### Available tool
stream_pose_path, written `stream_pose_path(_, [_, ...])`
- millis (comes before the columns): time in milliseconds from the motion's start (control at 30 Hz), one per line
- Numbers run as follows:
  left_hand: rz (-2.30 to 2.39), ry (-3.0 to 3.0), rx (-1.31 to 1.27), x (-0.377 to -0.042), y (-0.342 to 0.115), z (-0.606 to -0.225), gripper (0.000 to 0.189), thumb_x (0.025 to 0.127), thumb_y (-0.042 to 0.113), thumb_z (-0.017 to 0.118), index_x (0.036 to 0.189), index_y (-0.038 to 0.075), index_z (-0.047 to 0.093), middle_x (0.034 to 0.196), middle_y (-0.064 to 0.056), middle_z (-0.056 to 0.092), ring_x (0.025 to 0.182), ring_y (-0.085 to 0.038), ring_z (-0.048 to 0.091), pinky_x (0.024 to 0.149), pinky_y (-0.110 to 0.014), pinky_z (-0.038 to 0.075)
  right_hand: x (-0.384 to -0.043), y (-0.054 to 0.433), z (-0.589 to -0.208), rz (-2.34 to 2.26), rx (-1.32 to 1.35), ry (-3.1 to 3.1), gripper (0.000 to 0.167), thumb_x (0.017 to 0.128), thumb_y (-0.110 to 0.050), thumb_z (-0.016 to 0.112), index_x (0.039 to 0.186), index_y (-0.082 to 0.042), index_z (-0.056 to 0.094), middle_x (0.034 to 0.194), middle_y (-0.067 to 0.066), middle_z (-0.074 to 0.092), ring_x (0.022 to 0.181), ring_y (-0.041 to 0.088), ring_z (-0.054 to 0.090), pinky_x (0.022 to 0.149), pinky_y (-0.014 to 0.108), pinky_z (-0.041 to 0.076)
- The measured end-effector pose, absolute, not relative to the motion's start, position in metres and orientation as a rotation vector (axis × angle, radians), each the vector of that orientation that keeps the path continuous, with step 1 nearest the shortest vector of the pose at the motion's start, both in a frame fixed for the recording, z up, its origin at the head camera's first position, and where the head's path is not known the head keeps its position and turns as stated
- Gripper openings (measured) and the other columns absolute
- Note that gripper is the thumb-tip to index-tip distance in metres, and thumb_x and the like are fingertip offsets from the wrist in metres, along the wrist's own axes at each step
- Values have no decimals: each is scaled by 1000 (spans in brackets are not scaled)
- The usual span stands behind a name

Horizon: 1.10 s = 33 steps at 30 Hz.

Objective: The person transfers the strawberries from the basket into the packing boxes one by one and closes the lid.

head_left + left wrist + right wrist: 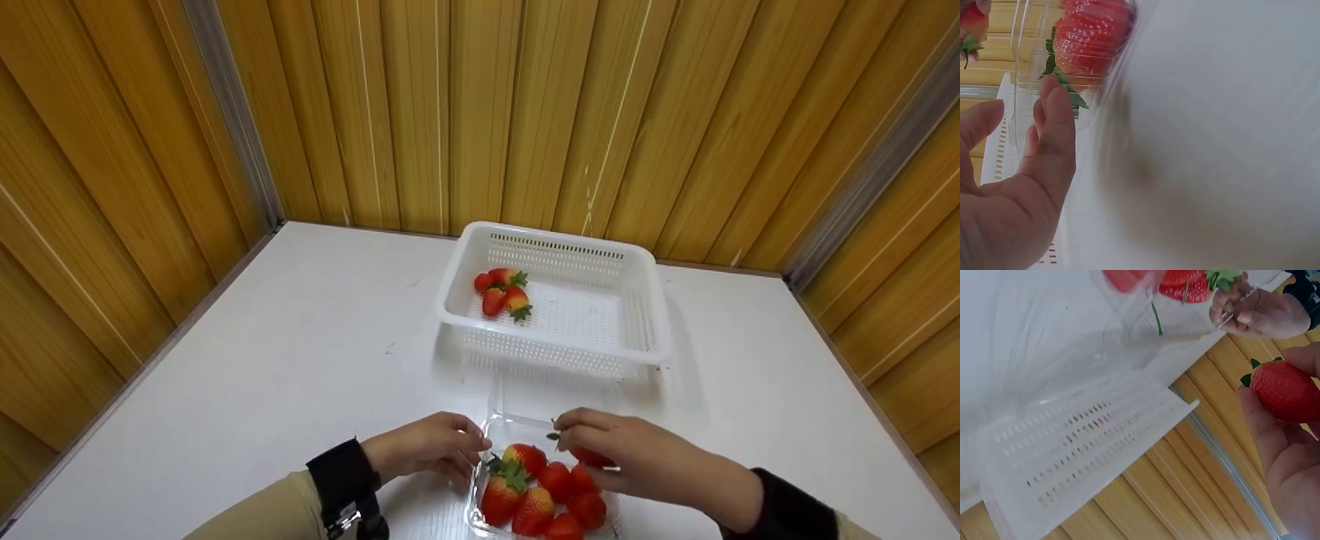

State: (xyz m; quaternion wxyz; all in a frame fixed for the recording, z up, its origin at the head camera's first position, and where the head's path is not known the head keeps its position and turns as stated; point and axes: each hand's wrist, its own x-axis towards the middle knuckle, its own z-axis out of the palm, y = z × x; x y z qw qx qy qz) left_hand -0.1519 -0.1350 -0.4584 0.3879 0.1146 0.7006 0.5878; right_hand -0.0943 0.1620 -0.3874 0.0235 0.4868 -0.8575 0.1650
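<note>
My right hand holds a red strawberry between thumb and fingers, above the clear plastic box. Green leaves of this strawberry stick out past the fingertips. Several strawberries fill the near part of the box, one with a large leafy cap. At the box's left side is my left hand, its fingers lightly bent and up against the plastic wall. In the left wrist view the thumb stands apart from the other fingers, with nothing gripped between them.
Behind the box, a white perforated basket stands on the white table. A small group of strawberries lies in its left part. Yellow wood-look panels wall the table at the back and both sides.
</note>
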Motion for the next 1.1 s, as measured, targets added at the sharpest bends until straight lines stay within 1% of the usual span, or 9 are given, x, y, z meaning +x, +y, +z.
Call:
stream_pose_path(100, [1504,1771,295,-151,-135,-460,8,99,16,63,96,10,58,73,-1,59,62,-10,62,59,-18,57,-86,158,-396,532,1516,-2750,39,85,2,77,118,-14,63,127,8,65,105,16,68,88,27,64])
stream_pose_path(333, [1537,1736,316,-151,-134,-463,7,101,11,59,96,9,55,73,-1,59,61,-9,61,56,-16,55,-80,151,-413,500,1589,-2738,40,85,0,77,120,-15,63,128,4,65,110,15,66,91,25,63])
stream_pose_path(467, [1546,1748,315,-151,-133,-464,8,102,9,58,95,10,55,74,0,60,61,-8,60,54,-15,53,-79,149,-420,440,1596,-2790,35,91,-7,76,123,-15,64,129,2,65,111,13,66,92,24,63])
stream_pose_path(600, [1542,1764,310,-150,-132,-465,9,102,8,57,94,10,55,73,0,60,60,-7,59,54,-15,53,-79,148,-426,353,1576,-2838,30,95,-13,73,124,-16,64,130,1,66,112,13,67,92,26,63])
stream_pose_path(800, [1548,1756,317,-149,-132,-467,7,103,10,57,97,11,54,75,0,61,62,-7,60,56,-16,53,-80,148,-432,354,1541,-2888,29,97,-16,71,125,-18,64,131,0,67,113,14,66,94,29,63])
stream_pose_path(1000, [1550,1747,328,-149,-132,-468,8,103,10,57,96,11,54,75,1,62,63,-7,61,57,-16,54,-81,148,-436,324,1558,-2848,23,100,-19,67,122,-18,65,130,1,68,113,14,67,92,28,63])
stream_pose_path(1100, [1548,1744,332,-149,-132,-466,8,103,9,56,96,11,54,75,1,63,63,-7,61,57,-16,54,-82,148,-438,306,1553,-2851,22,100,-19,67,122,-18,65,130,1,68,112,14,67,91,28,63])
